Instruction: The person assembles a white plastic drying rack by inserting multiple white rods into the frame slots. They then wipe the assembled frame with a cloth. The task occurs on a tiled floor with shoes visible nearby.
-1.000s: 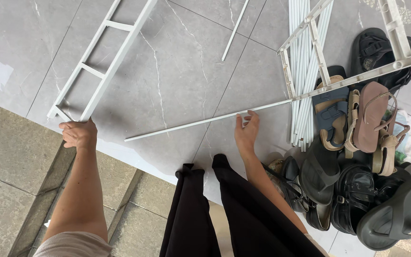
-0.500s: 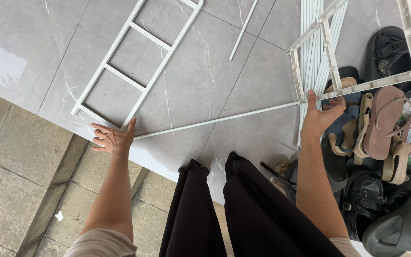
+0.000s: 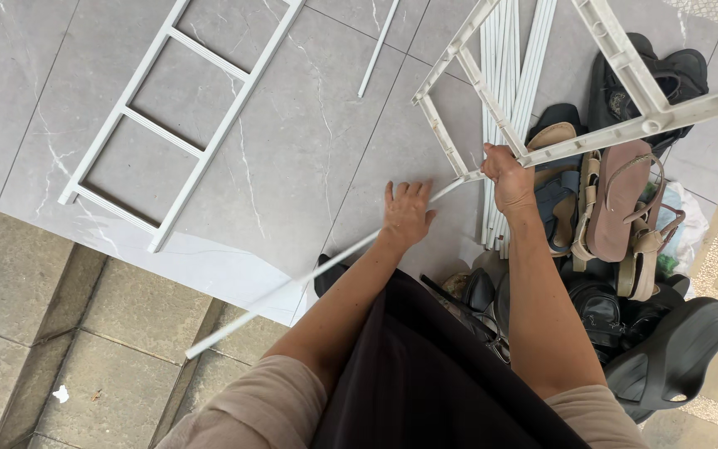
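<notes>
A long thin white rod point(image 3: 292, 287) runs from the lower left up to the right across the grey tiled floor. My left hand point(image 3: 406, 212) lies flat on it with fingers spread. My right hand point(image 3: 508, 176) is closed around the rod's upper end, where it meets a white plastic rack frame point(image 3: 633, 125) that is raised and tilted. A bundle of several more white rods point(image 3: 508, 91) lies just behind that hand.
A white ladder-shaped frame point(image 3: 176, 125) lies flat at the left, a short loose rod point(image 3: 378, 50) at the top. A heap of sandals and shoes point(image 3: 625, 241) fills the right side. A step edge point(image 3: 85, 274) drops to lower paving at the bottom left.
My left hand left the floor near the ladder frame and moved right onto the rod. My right hand rose and closed on the rod's end at the rack frame.
</notes>
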